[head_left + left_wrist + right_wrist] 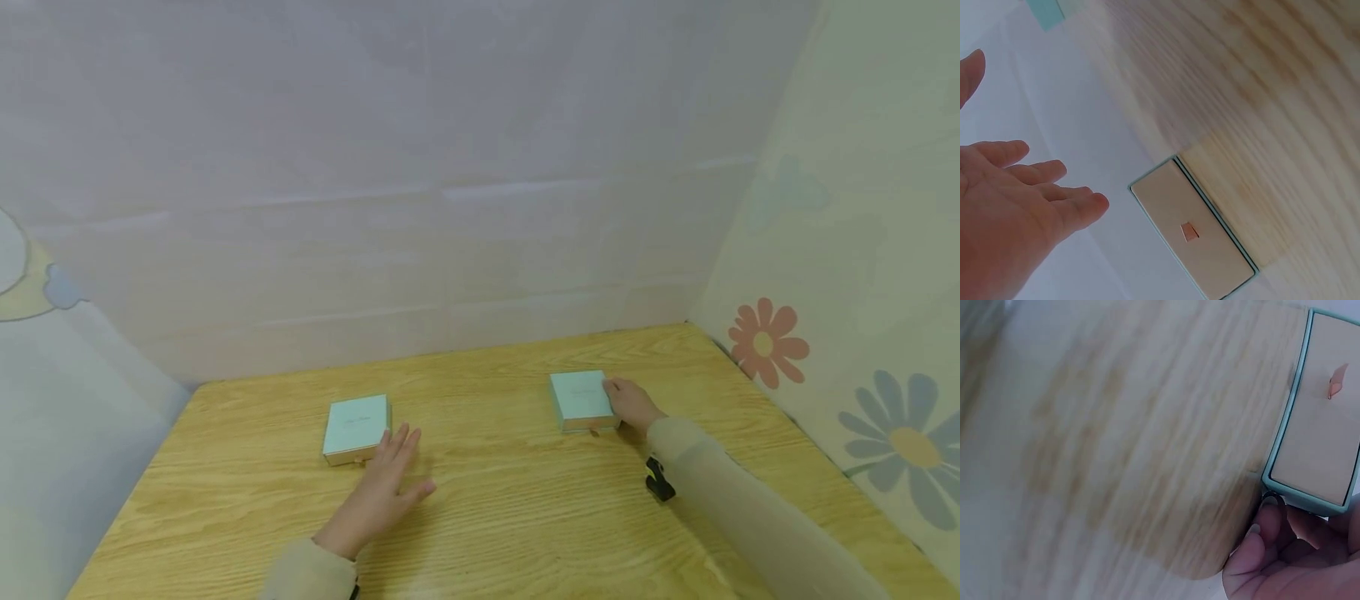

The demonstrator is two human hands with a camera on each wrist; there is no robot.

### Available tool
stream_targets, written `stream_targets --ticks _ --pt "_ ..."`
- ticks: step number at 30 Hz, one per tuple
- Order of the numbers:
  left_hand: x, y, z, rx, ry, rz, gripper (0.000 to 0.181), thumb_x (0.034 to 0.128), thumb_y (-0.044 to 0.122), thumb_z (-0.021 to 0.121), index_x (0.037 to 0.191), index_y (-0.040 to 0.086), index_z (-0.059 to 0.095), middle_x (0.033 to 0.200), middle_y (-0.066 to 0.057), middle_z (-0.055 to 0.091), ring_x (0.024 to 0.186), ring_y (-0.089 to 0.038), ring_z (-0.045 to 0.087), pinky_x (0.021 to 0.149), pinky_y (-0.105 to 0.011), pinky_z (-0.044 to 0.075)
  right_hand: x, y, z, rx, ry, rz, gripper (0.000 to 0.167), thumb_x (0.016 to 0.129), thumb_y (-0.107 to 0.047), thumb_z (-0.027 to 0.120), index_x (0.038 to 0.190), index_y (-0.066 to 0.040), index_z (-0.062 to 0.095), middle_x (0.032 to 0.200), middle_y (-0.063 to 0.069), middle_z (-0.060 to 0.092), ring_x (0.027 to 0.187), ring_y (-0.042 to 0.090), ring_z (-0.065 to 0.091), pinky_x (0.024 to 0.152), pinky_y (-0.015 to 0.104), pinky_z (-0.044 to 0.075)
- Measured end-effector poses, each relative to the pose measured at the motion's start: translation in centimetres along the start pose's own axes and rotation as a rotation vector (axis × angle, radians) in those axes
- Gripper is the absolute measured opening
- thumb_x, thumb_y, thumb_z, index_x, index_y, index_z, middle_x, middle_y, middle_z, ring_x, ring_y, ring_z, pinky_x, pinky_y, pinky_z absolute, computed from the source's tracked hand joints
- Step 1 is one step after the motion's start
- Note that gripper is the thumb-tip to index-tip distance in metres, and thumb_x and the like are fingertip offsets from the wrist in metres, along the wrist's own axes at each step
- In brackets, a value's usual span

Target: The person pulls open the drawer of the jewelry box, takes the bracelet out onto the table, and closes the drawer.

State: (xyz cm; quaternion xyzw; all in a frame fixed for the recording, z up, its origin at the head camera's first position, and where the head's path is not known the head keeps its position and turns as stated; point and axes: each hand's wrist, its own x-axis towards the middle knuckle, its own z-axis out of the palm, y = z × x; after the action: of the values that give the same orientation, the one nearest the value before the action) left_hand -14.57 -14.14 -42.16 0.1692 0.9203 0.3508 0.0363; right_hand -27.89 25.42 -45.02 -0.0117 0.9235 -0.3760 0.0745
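Two pale mint-green drawer boxes lie on the table. The left box (356, 423) has a beige front panel (1179, 206) with a small copper-coloured pull tab (1190, 232). My left hand (378, 492) is just in front and to the right of it, fingers straight and spread, holding nothing. In the left wrist view the left hand (1016, 194) is apart from the box. My right hand (633, 404) grips the right box (579, 398) by its right side. The right wrist view shows the right hand's (1297, 550) curled fingers at the corner of that box (1310, 444), whose front also has a tab (1337, 381).
Both boxes are on a wood-grain table (495, 500), set well apart. A pale cloth wall (435, 250) rises behind the table, and a flower-printed wall (847, 275) stands along the right edge. A black strap buckle (660, 481) hangs at the right wrist.
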Motion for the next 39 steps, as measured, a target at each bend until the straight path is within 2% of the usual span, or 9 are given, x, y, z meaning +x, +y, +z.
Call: stream_targets --ticks 7,17,23,31,39 --pt "0.2 0.6 0.5 -0.032 -0.023 -0.009 0.074 0.0955 0.026 0.064 0.150 -0.005 0.026 0.157 -0.025 0.012 0.142 -0.049 0.000 0.105 -0.071 0.012 0.3 0.0 -0.1 -0.061 -0.026 0.008 0.052 0.108 -0.022 0.025 0.132 0.021 0.042 0.133 0.038 0.044 0.124 0.052 0.041 0.103 0.057 0.035" --pt "0.6 0.9 1.6 -0.056 0.023 -0.016 0.069 0.0969 0.028 0.062 0.149 -0.003 0.031 0.156 -0.023 0.020 0.143 -0.045 0.009 0.109 -0.065 0.016 0.1 -0.1 -0.2 -0.004 -0.059 -0.008 0.050 0.108 -0.019 0.025 0.128 0.021 0.046 0.128 0.036 0.051 0.119 0.049 0.049 0.100 0.055 0.041" --pt "1.1 1.2 2.0 -0.074 0.036 -0.015 0.066 0.0979 0.027 0.061 0.149 -0.003 0.032 0.156 -0.022 0.022 0.143 -0.043 0.013 0.109 -0.064 0.019 -0.1 -0.1 -0.4 -0.003 -0.056 -0.018 0.050 0.108 -0.019 0.026 0.130 0.021 0.045 0.130 0.036 0.049 0.121 0.049 0.047 0.101 0.055 0.039" --pt "1.1 1.6 2.4 -0.133 0.005 -0.014 0.057 0.0983 0.024 0.060 0.143 -0.006 0.041 0.151 -0.024 0.032 0.140 -0.046 0.022 0.107 -0.065 0.022 0.2 0.4 0.0 0.002 -0.045 0.000 0.050 0.109 -0.021 0.028 0.133 0.020 0.043 0.135 0.037 0.045 0.125 0.050 0.042 0.104 0.056 0.036" --pt "1.4 2.2 2.6 -0.129 -0.017 0.000 0.054 0.0988 0.025 0.059 0.141 -0.005 0.045 0.146 -0.024 0.040 0.135 -0.044 0.033 0.105 -0.062 0.030 0.1 0.2 -0.2 -0.011 -0.035 -0.001 0.052 0.109 -0.023 0.027 0.135 0.020 0.040 0.137 0.036 0.042 0.128 0.051 0.039 0.106 0.056 0.033"
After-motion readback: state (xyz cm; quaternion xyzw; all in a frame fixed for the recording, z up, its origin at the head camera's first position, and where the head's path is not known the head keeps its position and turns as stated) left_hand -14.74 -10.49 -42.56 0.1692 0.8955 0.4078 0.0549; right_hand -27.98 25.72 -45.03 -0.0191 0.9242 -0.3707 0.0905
